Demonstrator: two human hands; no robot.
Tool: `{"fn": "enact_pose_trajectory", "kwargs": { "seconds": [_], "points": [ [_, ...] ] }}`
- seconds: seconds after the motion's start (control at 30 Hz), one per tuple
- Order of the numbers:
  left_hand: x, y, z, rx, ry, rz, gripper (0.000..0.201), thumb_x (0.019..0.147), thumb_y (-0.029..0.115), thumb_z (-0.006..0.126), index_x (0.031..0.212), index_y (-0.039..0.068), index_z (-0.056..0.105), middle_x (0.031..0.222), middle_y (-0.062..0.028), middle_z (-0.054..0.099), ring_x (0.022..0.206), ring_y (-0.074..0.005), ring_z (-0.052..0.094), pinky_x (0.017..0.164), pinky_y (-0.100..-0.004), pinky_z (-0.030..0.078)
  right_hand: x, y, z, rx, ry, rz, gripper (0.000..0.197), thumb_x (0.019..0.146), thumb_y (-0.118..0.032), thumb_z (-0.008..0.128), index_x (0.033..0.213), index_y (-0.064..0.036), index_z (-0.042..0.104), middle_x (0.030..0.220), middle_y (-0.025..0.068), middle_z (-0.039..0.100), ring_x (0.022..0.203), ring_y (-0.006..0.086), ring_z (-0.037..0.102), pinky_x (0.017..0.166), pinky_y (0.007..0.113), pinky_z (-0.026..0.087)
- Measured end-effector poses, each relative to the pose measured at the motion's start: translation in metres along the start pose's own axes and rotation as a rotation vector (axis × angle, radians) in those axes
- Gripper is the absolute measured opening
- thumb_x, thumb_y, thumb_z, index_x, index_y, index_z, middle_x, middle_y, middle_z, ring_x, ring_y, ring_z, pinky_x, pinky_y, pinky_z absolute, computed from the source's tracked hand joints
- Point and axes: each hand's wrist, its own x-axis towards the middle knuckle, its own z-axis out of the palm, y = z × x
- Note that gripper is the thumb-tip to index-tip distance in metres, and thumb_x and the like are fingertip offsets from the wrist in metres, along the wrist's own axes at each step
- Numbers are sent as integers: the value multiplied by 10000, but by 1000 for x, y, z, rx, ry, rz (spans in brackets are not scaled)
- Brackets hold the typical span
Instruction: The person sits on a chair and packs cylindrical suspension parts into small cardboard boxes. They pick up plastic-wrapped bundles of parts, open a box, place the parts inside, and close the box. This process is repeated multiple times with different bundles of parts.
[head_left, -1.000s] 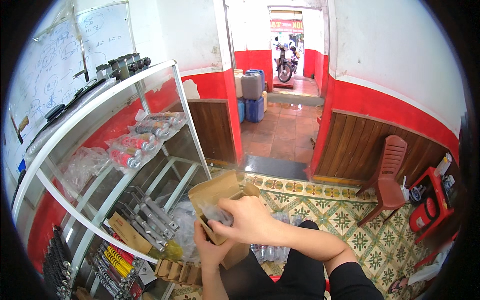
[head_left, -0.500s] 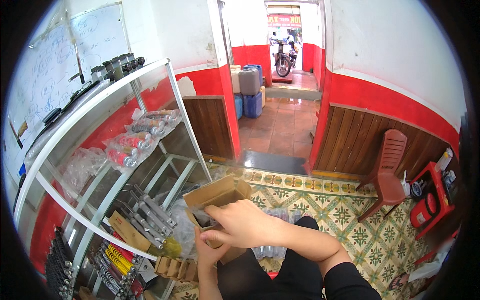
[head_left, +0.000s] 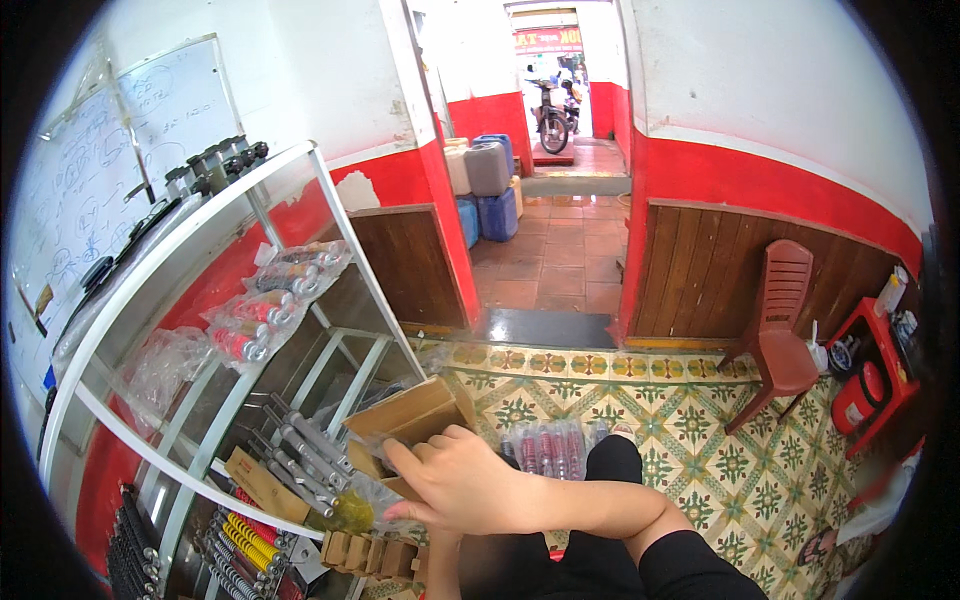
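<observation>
My right hand point(head_left: 455, 487) reaches across my lap to the open cardboard box point(head_left: 420, 412). Its fingers bend over the near side of the box, with thumb and forefinger around clear plastic wrap point(head_left: 375, 497); what the wrap contains is hidden. My left forearm point(head_left: 443, 565) comes up from below, and the left hand is covered by the right one. Beside the box, on the shelf, lie several grey metal shock absorber tubes point(head_left: 305, 445) and a yellowish plastic bag point(head_left: 350, 508).
A white-framed glass rack point(head_left: 195, 460) on the left holds wrapped red shock absorbers point(head_left: 240, 343), yellow springs point(head_left: 250, 540) and small cardboard boxes point(head_left: 370, 553). Wrapped red parts point(head_left: 545, 450) lie on the tiled floor point(head_left: 690, 440). A red chair point(head_left: 783, 330) stands right, near a doorway.
The view has shifted slightly. My right hand has moved down and left, now covering the left hand, which was visible at the box before. More of the wrapped red parts shows.
</observation>
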Motion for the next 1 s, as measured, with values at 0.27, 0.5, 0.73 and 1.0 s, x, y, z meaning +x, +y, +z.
{"fn": "enact_pose_trajectory", "kwargs": {
  "seconds": [0.27, 0.5, 0.73, 1.0],
  "points": [
    [6, -23, 6, -246, -63, -96, 659, 666, 224, 798, 1216, 5, 510, 1114, -132, 614, 1004, -262, 616, 840, -415, 513, -22, 18, -32, 123, 531, -49, 528, 769, -269, 730, 1156, 29, 530, 939, 155, 598, 854, 288, 586, 805, 353, 455],
    [-4, -67, -26, -531, -69, -210, 665, 681, 262, 776, 1237, 10, 513, 1157, -158, 612, 1042, -320, 618, 863, -491, 532, -51, 93, -40, 588, 736, 312, 226, 836, -98, 648, 1034, -9, 584, 969, 80, 622, 910, 173, 588, 797, 292, 456],
    [26, -89, -29, -925, -318, -371, 575, 698, 239, 746, 1168, 42, 479, 977, -122, 586, 836, -269, 579, 759, -397, 477, -82, 211, 40, 961, 998, 824, 118, 918, -185, 568, 947, -72, 583, 888, 17, 627, 832, 87, 572, 729, 247, 433],
    [19, -137, -71, -1208, -254, -429, 295, 982, 279, 425, 1170, 51, 414, 891, -130, 489, 784, -273, 496, 714, -375, 411, -116, 328, 218, 1141, 916, 1372, 174, 882, -237, 576, 959, -81, 578, 840, 5, 624, 763, 85, 546, 627, 238, 418]
  ]
}}
